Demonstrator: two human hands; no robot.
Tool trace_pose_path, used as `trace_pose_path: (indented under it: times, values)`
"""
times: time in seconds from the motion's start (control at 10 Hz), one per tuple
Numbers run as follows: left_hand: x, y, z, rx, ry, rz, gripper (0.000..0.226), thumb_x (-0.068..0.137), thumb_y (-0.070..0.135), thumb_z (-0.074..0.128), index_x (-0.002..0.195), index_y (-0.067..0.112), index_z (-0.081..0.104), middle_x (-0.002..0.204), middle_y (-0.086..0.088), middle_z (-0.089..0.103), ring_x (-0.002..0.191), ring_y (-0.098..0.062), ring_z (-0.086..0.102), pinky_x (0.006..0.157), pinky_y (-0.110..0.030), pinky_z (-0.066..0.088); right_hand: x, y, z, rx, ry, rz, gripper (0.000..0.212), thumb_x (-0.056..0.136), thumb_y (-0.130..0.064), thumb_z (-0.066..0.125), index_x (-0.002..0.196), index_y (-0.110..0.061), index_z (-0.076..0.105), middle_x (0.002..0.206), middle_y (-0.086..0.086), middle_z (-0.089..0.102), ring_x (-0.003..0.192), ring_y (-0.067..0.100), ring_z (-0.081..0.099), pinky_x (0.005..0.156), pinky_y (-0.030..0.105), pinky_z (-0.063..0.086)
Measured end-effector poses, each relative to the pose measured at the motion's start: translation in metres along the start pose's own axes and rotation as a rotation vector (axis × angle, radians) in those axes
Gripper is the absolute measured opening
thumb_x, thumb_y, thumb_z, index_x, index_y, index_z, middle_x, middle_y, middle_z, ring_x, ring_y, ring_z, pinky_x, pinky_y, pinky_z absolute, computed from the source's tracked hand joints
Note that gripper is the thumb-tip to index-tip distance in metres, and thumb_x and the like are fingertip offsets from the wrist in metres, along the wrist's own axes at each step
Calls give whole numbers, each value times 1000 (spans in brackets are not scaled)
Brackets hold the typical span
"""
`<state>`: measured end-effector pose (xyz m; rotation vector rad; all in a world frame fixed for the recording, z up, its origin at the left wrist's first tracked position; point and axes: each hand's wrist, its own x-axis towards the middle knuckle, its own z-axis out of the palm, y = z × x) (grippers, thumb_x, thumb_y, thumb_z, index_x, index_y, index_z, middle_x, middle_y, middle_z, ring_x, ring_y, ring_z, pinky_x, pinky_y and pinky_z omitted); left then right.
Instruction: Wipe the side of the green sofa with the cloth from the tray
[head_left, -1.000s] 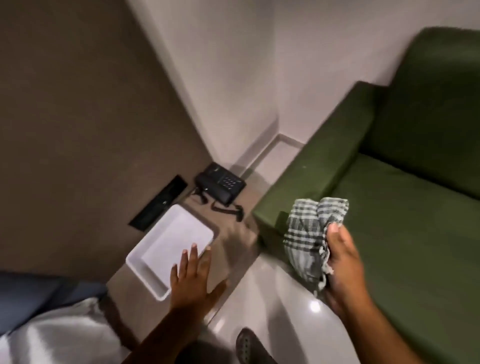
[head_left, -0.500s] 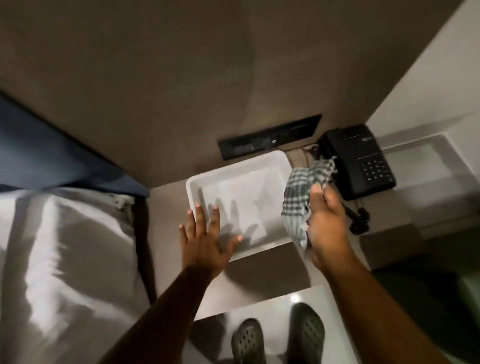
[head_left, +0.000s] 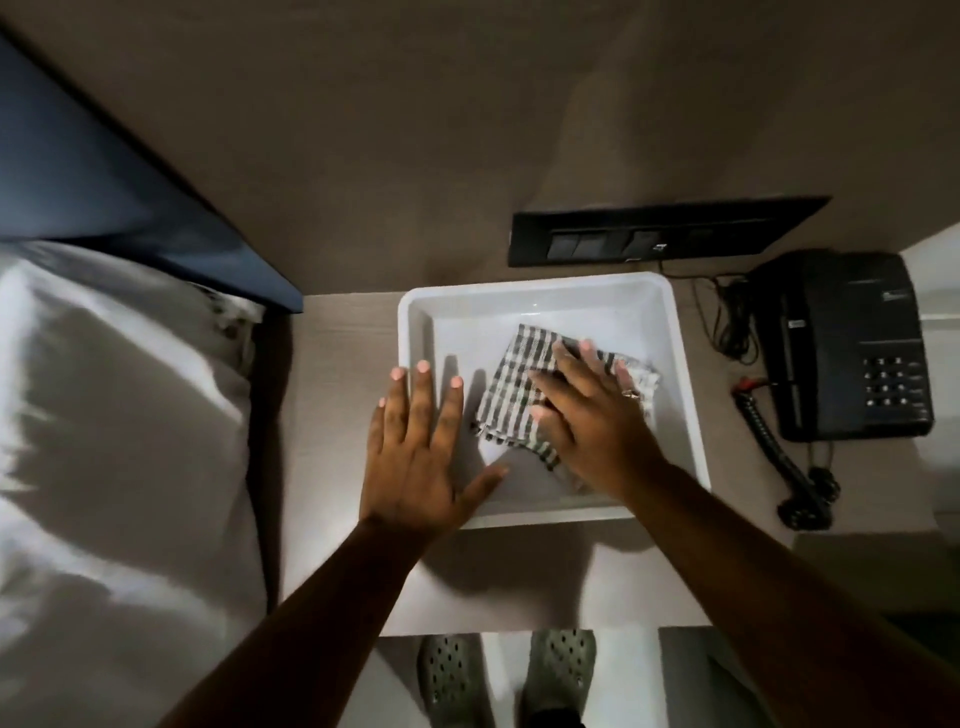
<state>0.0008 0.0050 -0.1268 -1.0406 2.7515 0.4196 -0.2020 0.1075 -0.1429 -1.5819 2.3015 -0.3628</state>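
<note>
The checked green-and-white cloth (head_left: 511, 387) lies crumpled in the white tray (head_left: 540, 286) on the bedside table (head_left: 519, 571). My right hand (head_left: 597, 415) rests flat on top of the cloth, fingers stretched out and apart, covering its right half. My left hand (head_left: 421, 457) is spread open over the tray's left rim, holding nothing. The green sofa is not in view.
A black telephone (head_left: 852, 348) with a coiled cord stands right of the tray. A black switch panel (head_left: 660, 231) is set in the wall behind it. A white pillow (head_left: 114, 415) and blue headboard (head_left: 104, 182) fill the left. My shoes (head_left: 452, 675) show below.
The view swung from the sofa to the bedside table. My right hand carried the cloth over, lowered it into the tray and flattened out on it. My left hand stayed by the tray's left rim.
</note>
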Motion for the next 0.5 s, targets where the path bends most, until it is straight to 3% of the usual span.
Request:
trace_pose_path:
  times: [0.1,0.3,0.4,0.5]
  values:
    - [1,0,2,30,0,8,105,87,88,11,162,15,17,170,-20,5,156,-43,1,120,-60,8,13,3,9,-206,-156,-35,62,96,-59,28,149,-26,24,162,13,21,150,39,10,115,68,8]
    - [5,-2,8,35,35,24,110,84,90,18,162,12,20,170,-19,8,156,-44,3,120,-61,8,36,32,3,-371,-323,-519,69,94,-68,12,151,-29,12,163,6,7,150,36,1,118,67,4]
    - [4,-2,7,40,51,28,112,84,91,19,161,11,21,170,-21,11,156,-45,7,120,-62,10,35,31,-2,-352,-374,-507,69,94,-68,10,152,-30,10,163,5,7,150,35,0,118,67,4]
    - [3,1,5,50,48,35,112,86,90,15,160,7,24,168,-24,17,155,-46,13,120,-64,18,30,20,-12,-236,-268,-384,62,97,-59,17,152,-30,10,164,5,9,151,33,-1,116,69,7]
